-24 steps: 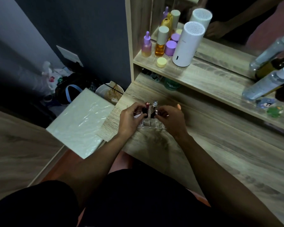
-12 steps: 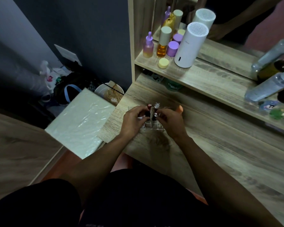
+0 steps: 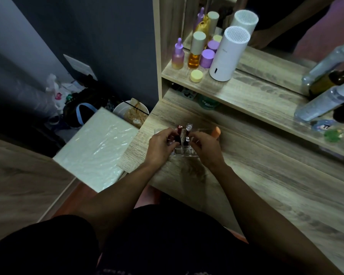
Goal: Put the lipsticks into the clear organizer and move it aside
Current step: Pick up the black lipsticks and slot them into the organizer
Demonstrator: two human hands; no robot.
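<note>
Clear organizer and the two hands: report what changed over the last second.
Very little changed. Both hands stay at the clear organizer on the desk, the left hand on its left side and the right hand on its right, fingers among the upright lipsticks. No lipstick visibly went in or came out, and the organizer has not been moved aside. The shelf bottles are unchanged.

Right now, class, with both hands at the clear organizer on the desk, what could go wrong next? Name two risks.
1. The lipsticks stand tall and upright in the clear organizer; sliding it quickly could tip them out.
2. The organizer sits near the desk's left edge, above a bowl on the floor; a nudge that way from the left hand or right hand might drop it.
</note>
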